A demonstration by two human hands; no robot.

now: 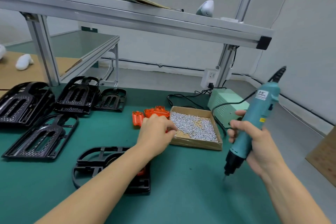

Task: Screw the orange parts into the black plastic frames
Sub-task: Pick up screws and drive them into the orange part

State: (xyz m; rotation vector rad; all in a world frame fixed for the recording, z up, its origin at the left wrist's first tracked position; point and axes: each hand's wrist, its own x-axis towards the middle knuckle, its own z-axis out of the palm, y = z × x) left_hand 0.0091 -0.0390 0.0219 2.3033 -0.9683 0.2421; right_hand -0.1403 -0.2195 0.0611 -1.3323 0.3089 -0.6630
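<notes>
Reaching into the screw box (pixel 197 144), left hand (pixel 157 132) curls its fingertips at the screws (pixel 195 126); pinch unclear. Black frame (pixel 101 165) lies under the left forearm, long axis running away from the person. Right hand (pixel 254 142) grips the screwdriver (pixel 252 123), tip down, well right of the frame.

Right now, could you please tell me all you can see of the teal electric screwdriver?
The teal electric screwdriver is a long plastic tool with a black nose, a thin bit, white and yellow labels and a black cable from its top. The right hand grips it, tilted, bit down, just above the green mat.

green bench mat (pixel 181 196) | aluminium shelf frame (pixel 145 22) | grey wall (pixel 309 23)
</notes>
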